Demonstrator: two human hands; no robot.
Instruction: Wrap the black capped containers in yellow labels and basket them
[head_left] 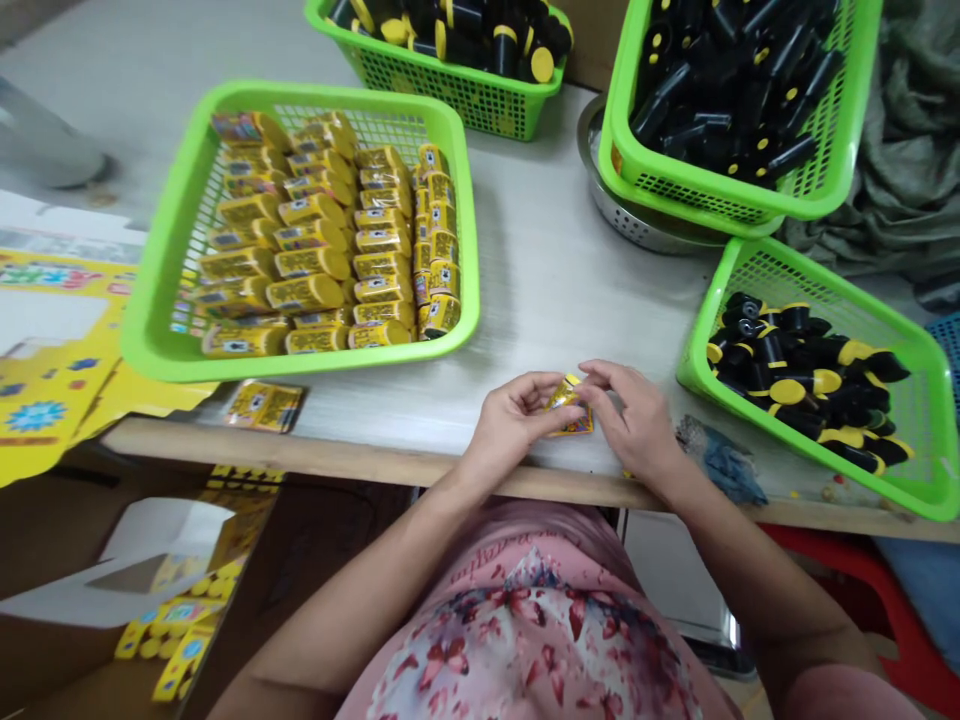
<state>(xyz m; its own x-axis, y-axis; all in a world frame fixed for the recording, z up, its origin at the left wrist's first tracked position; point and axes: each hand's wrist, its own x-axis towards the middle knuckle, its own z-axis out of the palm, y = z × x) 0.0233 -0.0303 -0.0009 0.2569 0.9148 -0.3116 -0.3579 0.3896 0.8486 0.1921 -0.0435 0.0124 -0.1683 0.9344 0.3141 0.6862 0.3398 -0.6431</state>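
Close to the table's front edge, my left hand [504, 420] has its fingers closed around a small yellow-labelled container [564, 390]. My right hand [634, 418] pinches the same container from the other side, thumb and fingertips at its end. Fingers cover much of it, so its full shape is hidden. Just under my hands lies a small yellow printed label [583, 424], partly covered. To the left, a stack of similar yellow labels [264, 406] lies by the table edge. A green basket [469, 250] there holds rows of yellow-wrapped cylindrical containers [311, 235].
On the right, a green basket [832, 478] holds black and yellow pieces. Behind it, another green basket [855, 170] of black tubes rests on a metal colander [637, 225]. A further green basket [450, 95] stands at the back. A blue rag [724, 465] lies right of my hands.
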